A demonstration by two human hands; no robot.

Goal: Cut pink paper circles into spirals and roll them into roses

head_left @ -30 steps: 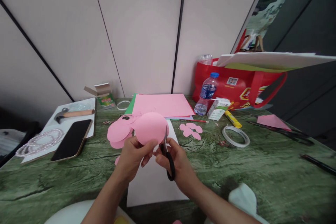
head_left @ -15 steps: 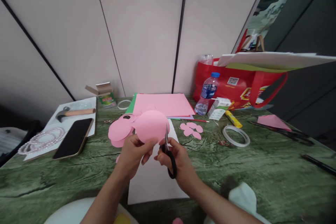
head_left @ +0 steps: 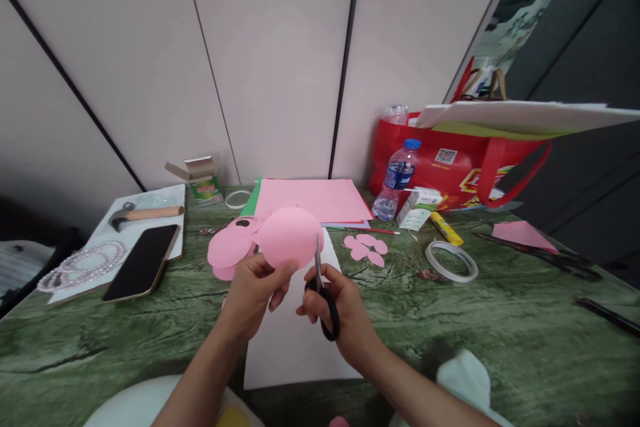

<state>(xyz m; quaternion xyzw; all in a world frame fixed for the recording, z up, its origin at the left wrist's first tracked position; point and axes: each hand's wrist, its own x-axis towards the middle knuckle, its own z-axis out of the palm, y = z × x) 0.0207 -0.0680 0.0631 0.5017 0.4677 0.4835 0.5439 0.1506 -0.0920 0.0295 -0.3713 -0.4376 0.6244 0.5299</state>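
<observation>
1. Paper disc (head_left: 291, 237): centre of the frame, its lower edge pinched in our left hand (head_left: 254, 292).
2. Below right of it, our right hand (head_left: 346, 310) grips scissors (head_left: 318, 257), blades at its right edge.

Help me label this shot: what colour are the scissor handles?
The scissor handles are black, best seen in the head view.

Ahead of you, blue-capped bottle (head_left: 399, 177). Red bag (head_left: 443, 180) right behind bottle, reaching farther right. White carton (head_left: 420, 208) just right of bottle. Opened green box (head_left: 207, 191) well left of bottle; hammer (head_left: 155, 213) farther left. Nearer you than bottle, far left: dark phone (head_left: 141, 263), bead strand (head_left: 64, 275) beside it.
</observation>
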